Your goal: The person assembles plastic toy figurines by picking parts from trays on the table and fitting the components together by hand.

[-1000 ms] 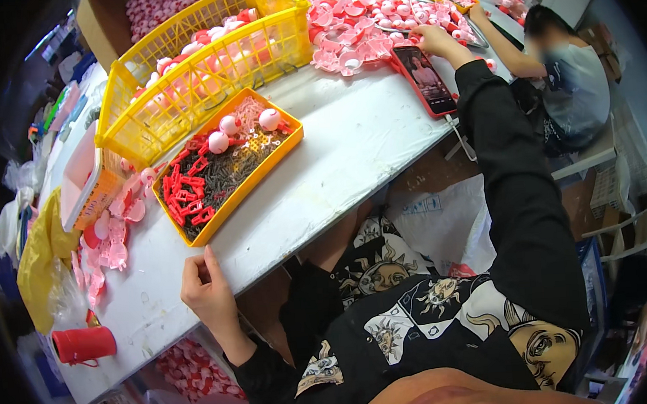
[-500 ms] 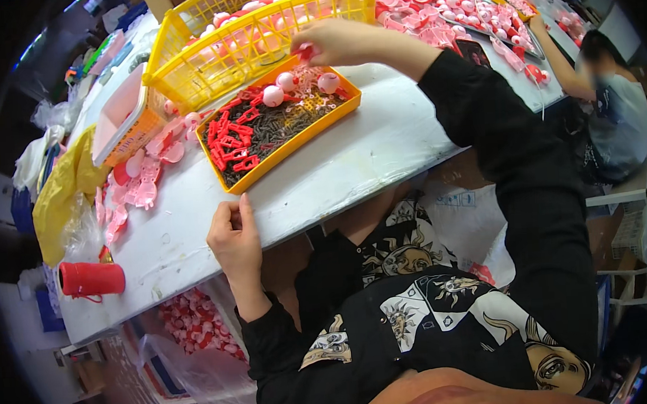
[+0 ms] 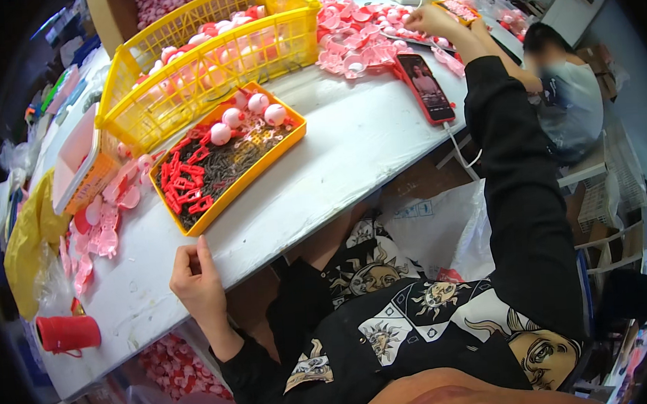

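Over the far pile of pink and white balls and shells [image 3: 358, 33], my right hand [image 3: 442, 26] is stretched out with bent fingers a little apart and nothing visible in them. My left hand [image 3: 201, 287] rests at the table's front edge, fingers curled in and thumb up; its inside is hidden. Just beyond it lies a shallow yellow tray [image 3: 252, 179]. Red clips [image 3: 182, 185], small dark pieces [image 3: 232, 163] and several pink-and-white balls [image 3: 232, 118] are in the tray.
Behind the tray stands a yellow basket [image 3: 208, 76] of balls. A phone [image 3: 425, 86] with a white cable lies right of it. Pink shells [image 3: 103, 226] and a red cylinder [image 3: 68, 332] are at left. A co-worker [image 3: 565, 102] sits far right, one arm reaching near my right hand.
My right hand has left the tray and moved far right to the pile. Another ball now lies in the tray. The view has shifted rightward; my left hand stays by the table edge.
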{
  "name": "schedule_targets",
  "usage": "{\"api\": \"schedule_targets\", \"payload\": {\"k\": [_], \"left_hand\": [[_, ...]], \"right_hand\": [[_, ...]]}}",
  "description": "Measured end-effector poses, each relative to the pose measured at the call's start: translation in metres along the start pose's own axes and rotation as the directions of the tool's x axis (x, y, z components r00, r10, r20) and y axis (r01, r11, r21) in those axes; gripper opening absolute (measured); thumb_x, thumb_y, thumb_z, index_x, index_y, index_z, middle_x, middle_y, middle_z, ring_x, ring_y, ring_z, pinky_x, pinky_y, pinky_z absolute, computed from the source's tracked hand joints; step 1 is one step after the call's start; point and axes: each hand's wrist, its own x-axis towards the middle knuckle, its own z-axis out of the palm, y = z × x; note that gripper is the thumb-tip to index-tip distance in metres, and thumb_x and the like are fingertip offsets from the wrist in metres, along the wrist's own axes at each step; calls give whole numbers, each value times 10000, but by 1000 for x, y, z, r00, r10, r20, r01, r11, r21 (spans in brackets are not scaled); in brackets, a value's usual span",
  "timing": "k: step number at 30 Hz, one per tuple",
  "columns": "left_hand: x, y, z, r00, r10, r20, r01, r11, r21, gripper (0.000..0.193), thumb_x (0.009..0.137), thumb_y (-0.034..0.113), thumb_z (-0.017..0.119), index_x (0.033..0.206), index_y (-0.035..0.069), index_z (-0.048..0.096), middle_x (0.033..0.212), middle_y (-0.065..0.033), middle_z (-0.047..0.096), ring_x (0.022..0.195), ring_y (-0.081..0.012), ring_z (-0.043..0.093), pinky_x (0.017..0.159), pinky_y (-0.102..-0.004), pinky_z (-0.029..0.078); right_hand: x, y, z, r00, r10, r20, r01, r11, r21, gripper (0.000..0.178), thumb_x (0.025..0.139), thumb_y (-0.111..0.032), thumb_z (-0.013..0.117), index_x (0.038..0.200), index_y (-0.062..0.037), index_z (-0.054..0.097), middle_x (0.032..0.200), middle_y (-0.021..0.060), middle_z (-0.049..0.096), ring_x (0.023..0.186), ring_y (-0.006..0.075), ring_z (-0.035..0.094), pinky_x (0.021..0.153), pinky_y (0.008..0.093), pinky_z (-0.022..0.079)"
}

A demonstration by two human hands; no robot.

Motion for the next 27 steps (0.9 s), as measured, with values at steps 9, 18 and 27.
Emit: {"api": "schedule_targets", "payload": {"k": [9,18,27], "left_hand": [[-2,-2,0,1000,18,-8,-18,1000,25,259,891,131,620,699,-16,528,536,-22,450,490,-78,383,469,-256,324],[-6,-2,0,1000,21,-17,-20,998,54,267,892,132,618,693,-16,521,533,-29,445,486,-85,388,465,-260,331],[-6,7,-8,997,63,-40,-58,992,110,267,892,129,619,692,-16,519,535,-29,443,491,-81,385,466,-261,326]], "right_hand": [[3,64,63,992,48,113,-96,880,465,399,820,-243,701,1199,-137,630,1205,91,601,1022,197,592,863,319,472],[22,46,69,997,27,-75,-14,986,167,380,771,-281,735,1103,-108,663,1023,136,666,925,209,624,788,331,489],[-34,-129,61,852,-400,-340,508,791,342,342,838,-283,692,1100,-68,643,921,74,678,869,150,635,749,278,512]]}}
